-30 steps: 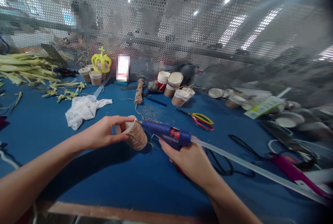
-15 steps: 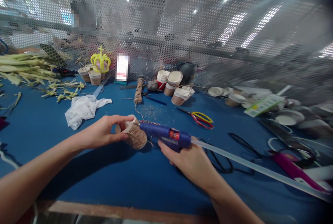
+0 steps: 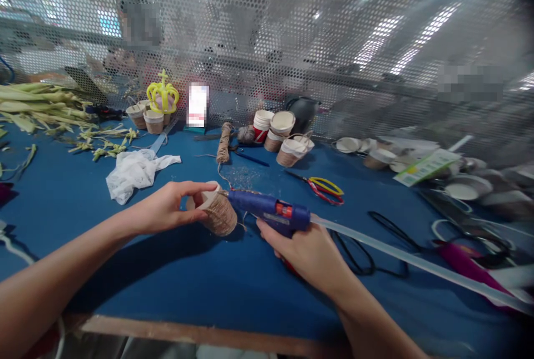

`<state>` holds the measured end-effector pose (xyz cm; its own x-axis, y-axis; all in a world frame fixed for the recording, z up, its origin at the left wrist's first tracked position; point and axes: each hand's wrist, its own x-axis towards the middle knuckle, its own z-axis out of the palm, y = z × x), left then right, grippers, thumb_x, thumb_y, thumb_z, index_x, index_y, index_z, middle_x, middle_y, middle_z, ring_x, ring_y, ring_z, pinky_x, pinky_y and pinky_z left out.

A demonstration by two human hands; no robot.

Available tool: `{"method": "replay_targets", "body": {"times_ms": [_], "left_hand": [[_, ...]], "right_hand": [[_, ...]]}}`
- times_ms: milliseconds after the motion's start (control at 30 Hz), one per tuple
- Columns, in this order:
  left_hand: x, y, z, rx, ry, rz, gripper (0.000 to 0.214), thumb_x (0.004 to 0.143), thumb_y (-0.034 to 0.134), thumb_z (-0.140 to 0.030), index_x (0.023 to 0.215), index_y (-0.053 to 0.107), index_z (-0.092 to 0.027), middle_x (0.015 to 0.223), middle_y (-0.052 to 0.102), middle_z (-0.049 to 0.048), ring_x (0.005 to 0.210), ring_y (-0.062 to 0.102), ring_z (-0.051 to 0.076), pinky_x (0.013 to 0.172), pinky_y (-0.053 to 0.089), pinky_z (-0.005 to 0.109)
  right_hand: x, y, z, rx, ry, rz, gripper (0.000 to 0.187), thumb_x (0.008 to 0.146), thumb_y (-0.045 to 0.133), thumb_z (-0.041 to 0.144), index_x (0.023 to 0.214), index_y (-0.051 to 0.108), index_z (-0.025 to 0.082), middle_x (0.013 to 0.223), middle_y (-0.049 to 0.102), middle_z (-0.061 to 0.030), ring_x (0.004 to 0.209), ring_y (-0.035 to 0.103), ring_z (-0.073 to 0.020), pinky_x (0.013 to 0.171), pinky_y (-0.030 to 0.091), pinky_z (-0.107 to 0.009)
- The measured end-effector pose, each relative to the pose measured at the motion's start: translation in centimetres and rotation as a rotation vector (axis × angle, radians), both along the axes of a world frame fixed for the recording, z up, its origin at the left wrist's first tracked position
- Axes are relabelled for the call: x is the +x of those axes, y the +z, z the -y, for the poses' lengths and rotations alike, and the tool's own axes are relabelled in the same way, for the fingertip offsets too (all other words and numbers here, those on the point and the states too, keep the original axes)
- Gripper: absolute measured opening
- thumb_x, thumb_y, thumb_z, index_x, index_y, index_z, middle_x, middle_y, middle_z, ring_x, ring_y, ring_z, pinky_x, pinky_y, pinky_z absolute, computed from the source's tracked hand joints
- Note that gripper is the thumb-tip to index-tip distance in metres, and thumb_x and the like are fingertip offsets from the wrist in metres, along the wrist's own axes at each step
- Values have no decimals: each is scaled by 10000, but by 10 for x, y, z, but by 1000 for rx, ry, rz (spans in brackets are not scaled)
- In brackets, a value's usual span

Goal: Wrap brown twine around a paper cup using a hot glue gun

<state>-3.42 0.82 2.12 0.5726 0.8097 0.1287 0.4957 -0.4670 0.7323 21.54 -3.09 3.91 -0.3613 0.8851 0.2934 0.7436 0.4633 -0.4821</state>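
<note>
My left hand (image 3: 167,210) grips a small paper cup wrapped in brown twine (image 3: 217,213), tipped on its side just above the blue table (image 3: 175,281). My right hand (image 3: 306,250) is closed around a blue hot glue gun (image 3: 271,210). The gun's nozzle points left and touches the cup's upper edge. A long clear glue stick (image 3: 409,261) sticks out of the back of the gun to the right. A strand of twine runs from the cup up to a twine spool (image 3: 223,144) farther back.
Yellow-handled scissors (image 3: 323,187), black scissors (image 3: 375,242), stacked paper cups (image 3: 277,133), a white cloth (image 3: 136,168), a yellow crown on cups (image 3: 162,100) and green leaf strips (image 3: 45,111) lie around. A perforated metal screen (image 3: 292,42) closes the table's far side; a person sits behind it.
Both hands and the cup have held almost still; the glue gun has shifted slightly to the right while its nozzle stays at the cup's edge.
</note>
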Motion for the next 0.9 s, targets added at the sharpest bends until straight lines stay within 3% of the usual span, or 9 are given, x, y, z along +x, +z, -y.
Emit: {"method": "replay_targets", "body": {"times_ms": [100,233,333,400,500,633,767,900], "left_hand": [[0,1,0,1,-2,-10,522,784,551,-297,1273,469,-133,849,636,36,776,552,155,756,436,274],[0,3,1,15,9,-32,518,785,548,-306,1267,477,-131,854,642,42,773,556,156,734,439,268],[0,3,2,26,2,-28,511,789,543,-308,1266,477,-135,859,649,41,785,561,156,769,439,283],[0,2,2,24,2,-28,510,790,541,-310,1267,476,-143,854,651,37,791,563,158,782,441,292],[1,2,3,14,15,-29,517,786,540,-317,1268,476,-140,863,654,44,802,568,169,774,451,298],[2,3,4,10,24,-37,533,782,533,-323,1270,472,-116,881,654,57,805,578,179,770,461,305],[3,3,5,16,41,-38,518,792,516,-341,1260,487,-121,953,661,70,846,584,190,798,463,315],[3,2,5,38,45,-20,490,803,503,-343,1238,512,-118,989,665,79,876,594,197,831,458,328]], "right_hand": [[1,3,-5,-144,-77,-150,148,702,562,272,710,680,182,429,554,13,414,517,-141,491,410,-264],[4,4,-14,-268,-149,-359,294,788,500,343,553,555,176,363,463,37,360,464,-113,474,417,-261],[12,-1,-28,-332,-242,-640,205,698,602,321,580,538,165,449,490,40,406,444,-92,443,375,-239],[18,-6,-41,-343,-344,-706,175,660,639,284,592,542,154,539,535,20,476,475,-89,452,371,-220],[25,-18,-59,-390,-442,-673,143,737,596,258,679,564,131,604,551,6,501,485,-78,445,375,-200],[32,-35,-76,-469,-542,-554,238,868,489,278,722,560,103,629,540,-2,506,497,-73,478,428,-209],[36,-45,-85,-508,-610,-355,262,881,509,318,1058,554,129,989,597,-62,796,598,-153,678,512,-331],[37,-43,-88,-460,-641,-92,305,873,522,312,1134,530,154,1127,558,-82,938,577,-199,777,492,-396]]}}
